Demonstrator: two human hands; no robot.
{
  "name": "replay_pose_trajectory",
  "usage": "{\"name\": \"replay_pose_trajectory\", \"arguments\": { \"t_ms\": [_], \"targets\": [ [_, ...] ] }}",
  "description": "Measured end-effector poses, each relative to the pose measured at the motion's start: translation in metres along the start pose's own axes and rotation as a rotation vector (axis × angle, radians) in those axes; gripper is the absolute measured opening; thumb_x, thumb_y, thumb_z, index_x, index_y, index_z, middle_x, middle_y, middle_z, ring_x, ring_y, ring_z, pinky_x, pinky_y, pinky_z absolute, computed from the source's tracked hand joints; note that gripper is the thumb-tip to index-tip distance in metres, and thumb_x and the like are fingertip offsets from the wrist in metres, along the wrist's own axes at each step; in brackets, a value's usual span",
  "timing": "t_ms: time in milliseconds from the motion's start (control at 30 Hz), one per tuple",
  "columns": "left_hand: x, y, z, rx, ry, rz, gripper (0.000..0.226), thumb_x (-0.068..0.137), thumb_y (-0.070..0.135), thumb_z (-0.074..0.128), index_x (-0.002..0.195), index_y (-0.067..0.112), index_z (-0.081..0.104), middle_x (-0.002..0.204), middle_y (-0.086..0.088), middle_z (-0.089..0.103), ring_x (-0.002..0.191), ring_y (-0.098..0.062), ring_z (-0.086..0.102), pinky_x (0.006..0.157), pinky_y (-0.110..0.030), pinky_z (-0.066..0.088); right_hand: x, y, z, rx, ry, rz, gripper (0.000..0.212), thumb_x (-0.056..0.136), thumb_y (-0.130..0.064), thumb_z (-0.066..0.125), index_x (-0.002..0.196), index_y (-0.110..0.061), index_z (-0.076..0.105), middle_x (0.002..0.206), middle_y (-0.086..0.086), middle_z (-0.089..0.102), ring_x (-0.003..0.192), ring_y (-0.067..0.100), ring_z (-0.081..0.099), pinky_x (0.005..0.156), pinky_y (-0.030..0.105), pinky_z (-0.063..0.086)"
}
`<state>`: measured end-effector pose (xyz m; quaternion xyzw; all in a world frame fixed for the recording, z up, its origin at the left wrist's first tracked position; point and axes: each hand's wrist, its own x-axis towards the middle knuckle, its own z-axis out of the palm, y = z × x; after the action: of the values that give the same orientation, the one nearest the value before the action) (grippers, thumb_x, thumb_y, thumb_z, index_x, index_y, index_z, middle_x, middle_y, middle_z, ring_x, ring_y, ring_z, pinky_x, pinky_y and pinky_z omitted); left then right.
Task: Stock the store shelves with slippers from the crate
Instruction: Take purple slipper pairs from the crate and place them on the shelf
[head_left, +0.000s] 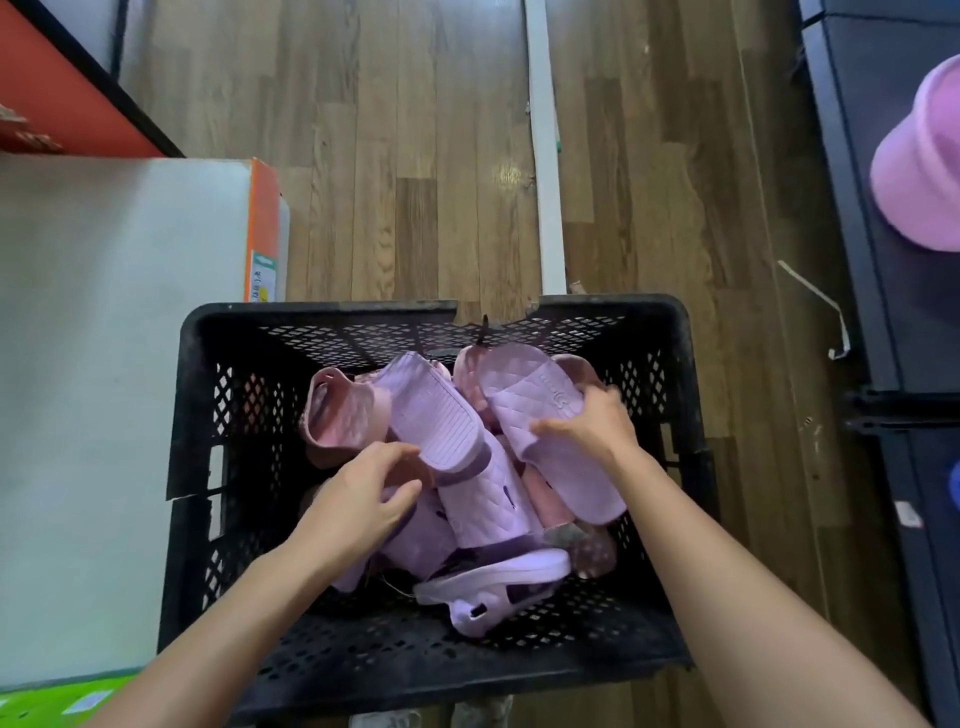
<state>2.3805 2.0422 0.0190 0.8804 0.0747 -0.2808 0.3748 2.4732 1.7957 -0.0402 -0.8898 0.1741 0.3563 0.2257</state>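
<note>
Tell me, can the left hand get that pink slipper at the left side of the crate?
Probably yes. The pink slipper lies on top of the pile, uncovered, just beyond the left hand, whose open grip is beside it inside the crate.

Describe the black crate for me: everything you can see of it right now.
The black crate looks like plastic, rectangular, with diamond-mesh walls and floor. It sits on the wood floor beside a grey shelf. Its far rim is broken and its left wall cracked. A jumble of lilac and pink slippers fills it; both hands reach inside.
</note>
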Motion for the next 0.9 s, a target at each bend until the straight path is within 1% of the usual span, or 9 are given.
{"name": "replay_pose_trajectory", "arguments": {
  "t_ms": [133,233,300,367,433,533,700,800,900],
  "targets": [
    [-0.003,0.0,0.004,-0.009,-0.001,-0.002,0.037,0.091,0.02,0.055,0.128,0.019,0.052,0.126,0.007,0.054,0.117,-0.009,0.049,0.097,-0.022,0.036,-0.002,0.005,0.002,0.166,0.013,0.024,0.099,0.045,-0.055,0.079,0.127,-0.01,0.046,0.127,0.012,0.053,0.113,0.029,0.054,0.094,0.043,0.046],
    [-0.005,-0.001,0.008,-0.026,-0.013,0.004,0.036,0.089,0.019,0.056,0.125,0.02,0.054,0.124,0.007,0.055,0.115,-0.007,0.051,0.098,-0.021,0.036,-0.012,0.003,0.003,0.234,0.04,0.048,0.087,0.059,-0.04,0.083,0.126,-0.008,0.038,0.123,0.011,0.055,0.111,0.028,0.054,0.092,0.039,0.045],
    [-0.006,-0.002,0.011,-0.03,-0.013,0.006,0.034,0.089,0.017,0.057,0.122,0.02,0.055,0.122,0.009,0.056,0.113,-0.004,0.051,0.093,-0.014,0.034,-0.018,0.003,0.005,0.217,0.095,0.017,0.08,0.066,-0.033,0.081,0.126,-0.007,0.035,0.125,0.013,0.053,0.112,0.029,0.053,0.09,0.035,0.044],
    [-0.011,-0.002,0.014,-0.017,-0.014,0.013,0.033,0.089,0.018,0.056,0.122,0.022,0.055,0.12,0.011,0.054,0.109,-0.001,0.049,0.087,-0.01,0.029,-0.031,0.004,0.006,0.198,0.141,-0.052,0.084,0.071,-0.03,0.077,0.136,-0.008,0.028,0.135,0.014,0.044,0.12,0.029,0.047,0.092,0.034,0.041],
    [-0.016,-0.002,0.016,0.006,-0.019,0.004,0.034,0.091,0.022,0.054,0.125,0.023,0.052,0.122,0.012,0.052,0.106,-0.001,0.046,0.083,-0.011,0.028,-0.046,0.007,0.003,0.232,0.16,-0.1,0.087,0.075,-0.026,0.074,0.144,-0.013,0.022,0.139,0.011,0.039,0.123,0.028,0.044,0.093,0.033,0.04],
    [-0.024,-0.002,0.021,0.025,-0.056,-0.037,0.036,0.093,0.025,0.052,0.129,0.022,0.049,0.124,0.009,0.051,0.107,-0.006,0.047,0.081,-0.016,0.028,-0.068,0.017,-0.012,0.261,0.217,-0.174,0.063,0.074,-0.019,0.074,0.13,-0.018,0.044,0.115,0.005,0.047,0.101,0.021,0.053,0.073,0.024,0.037],
    [-0.036,-0.011,0.042,-0.056,-0.164,-0.128,0.036,0.092,0.025,0.054,0.128,0.021,0.051,0.128,0.006,0.055,0.119,-0.008,0.048,0.097,-0.022,0.035,-0.098,0.03,-0.042,0.42,0.347,-0.224,0.052,0.075,-0.017,0.075,0.12,-0.017,0.049,0.101,-0.007,0.054,0.088,0.012,0.053,0.059,0.019,0.038],
    [-0.039,-0.014,0.056,-0.116,-0.194,-0.204,0.035,0.091,0.025,0.055,0.126,0.022,0.052,0.12,0.008,0.056,0.113,-0.009,0.051,0.092,-0.022,0.037,-0.106,0.035,-0.06,0.501,0.44,-0.221,0.054,0.073,-0.013,0.077,0.119,-0.013,0.05,0.103,-0.005,0.056,0.09,0.014,0.053,0.063,0.02,0.034],
    [-0.035,-0.02,0.067,-0.202,-0.183,-0.278,0.037,0.089,0.02,0.058,0.125,0.017,0.053,0.122,0.001,0.059,0.109,-0.012,0.054,0.094,-0.026,0.04,-0.111,0.038,-0.076,0.565,0.507,-0.219,0.057,0.071,-0.012,0.079,0.12,-0.011,0.05,0.105,-0.001,0.057,0.094,0.015,0.054,0.073,0.022,0.04]
  ]
}}
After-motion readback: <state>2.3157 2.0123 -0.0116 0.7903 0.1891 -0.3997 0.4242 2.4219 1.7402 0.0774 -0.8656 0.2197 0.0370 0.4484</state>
